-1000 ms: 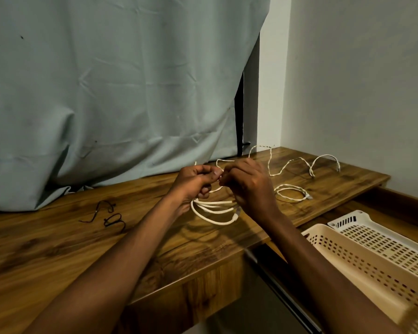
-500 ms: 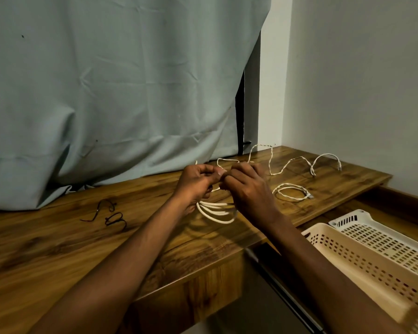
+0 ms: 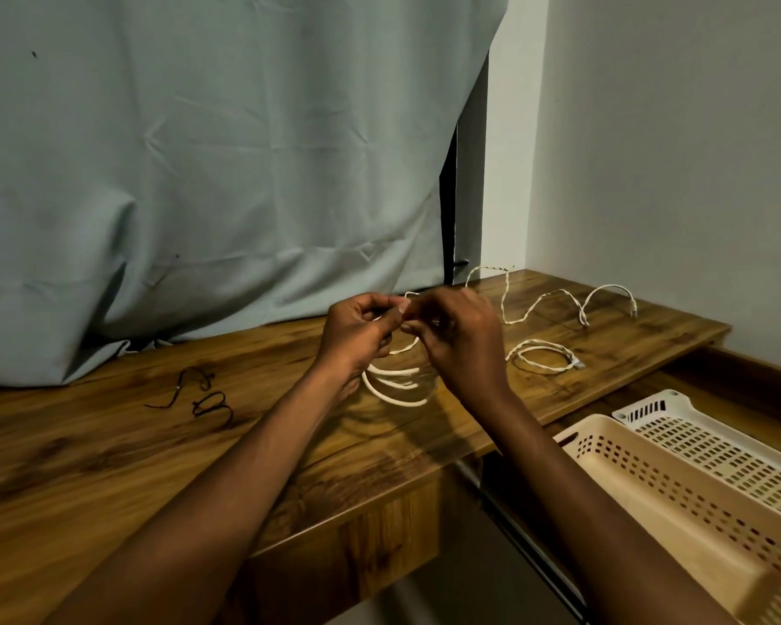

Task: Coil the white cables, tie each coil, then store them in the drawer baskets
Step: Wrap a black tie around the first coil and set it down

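Both hands raised just above the desk (image 3: 109,466), fingertips meeting. Left hand (image 3: 357,333) curled, thumb and forefinger pinching the top of the coil (image 3: 397,385). Right hand (image 3: 456,340) curled too, fingers pinching at the same spot, just beside the left thumb. Cannot tell what the right fingers pinch beyond the coil itself: too small and partly hidden. Several white loops of the coil hanging below and between the hands, lowest loop close to the desk top; touching or not, cannot tell.

To the right of the hands, a 2nd coil (image 3: 544,356) lying flat on the desk, plug end pointing right. Behind it, a loose cable (image 3: 555,295) snaking across the back of the desk in open bends, one end near the right edge. Well to the left, black ties (image 3: 204,396) lying in a small tangle on the wood.

Lower right, below desk level, 2 perforated baskets side by side: a beige basket (image 3: 650,484) nearer, a white basket (image 3: 718,444) just behind it, touching or nearly so. No cable visible in either.

Behind the desk, a grey-green curtain (image 3: 222,173) draped down onto the desk's back edge; plain wall (image 3: 672,151) to the right.
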